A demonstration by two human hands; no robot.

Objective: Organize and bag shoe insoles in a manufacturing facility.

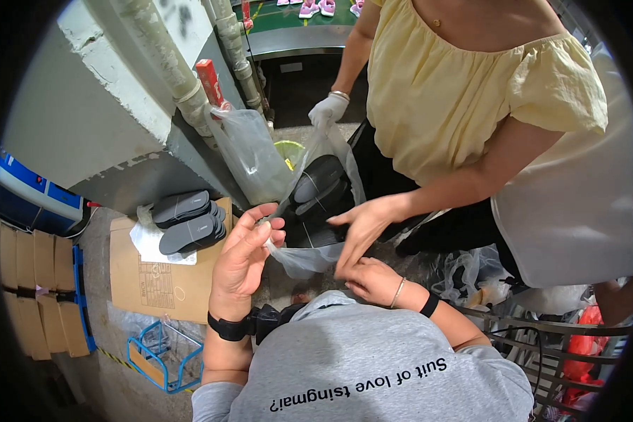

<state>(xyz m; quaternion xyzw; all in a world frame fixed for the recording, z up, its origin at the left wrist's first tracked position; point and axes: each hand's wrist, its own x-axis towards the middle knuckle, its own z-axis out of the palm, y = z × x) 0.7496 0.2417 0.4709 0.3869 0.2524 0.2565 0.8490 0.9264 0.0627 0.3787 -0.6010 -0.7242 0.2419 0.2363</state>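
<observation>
A clear plastic bag (pixel 306 261) hangs open in front of me, with dark grey insoles (pixel 319 179) inside, some strapped together by a thin band. My left hand (pixel 250 243) pinches the bag's left rim between thumb and fingers. Close to the bag's lower right edge is my right hand (pixel 376 281), its fingers loosely bent and partly overlapped by a co-worker's bare hand (pixel 373 221); I see nothing in it. The co-worker's other hand, in a white glove (pixel 328 109), grips the far side of the bag.
Left of the bag, stacks of grey insoles (pixel 192 234) and a white paper lie on a cardboard box (pixel 137 281). A blue metal frame (pixel 165 355) stands nearer me. Pipes and a wall (pixel 112 151) rise at the left; a metal rail (pixel 563 337) curves at the right.
</observation>
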